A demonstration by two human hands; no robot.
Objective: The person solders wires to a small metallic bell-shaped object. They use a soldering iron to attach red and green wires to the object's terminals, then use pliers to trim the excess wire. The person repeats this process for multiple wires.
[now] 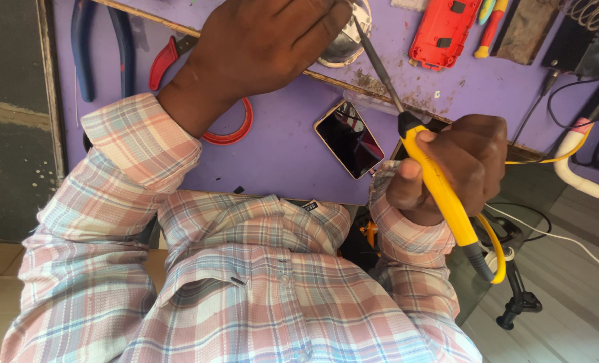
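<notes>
Soldering iron [441,191] with a yellow handle sits in the right hand [457,168], whose fingers are wrapped tight around the grip, thumb along its side; the dark metal shaft [379,64] slants up and left, and its tip ends beside the fingertips of the left hand [259,47]. That hand reaches over the purple mat [279,144], fingers curled together over a small round shiny part [345,44], which it touches and partly hides; whether it pinches the part I cannot tell. A yellow cord [494,249] loops from the rear of the iron. Between the two hands, on the mat, lies a phone [350,139] with a dark glossy screen, just beside the right hand. A red ring [235,131] shows under the left wrist, with red-handled pliers [165,60] and blue-handled pliers [101,47] further left. A red plastic casing [443,30] lies at the top, near a screwdriver [491,27]. Both arms wear plaid sleeves [128,175] in pink and pale blue
</notes>
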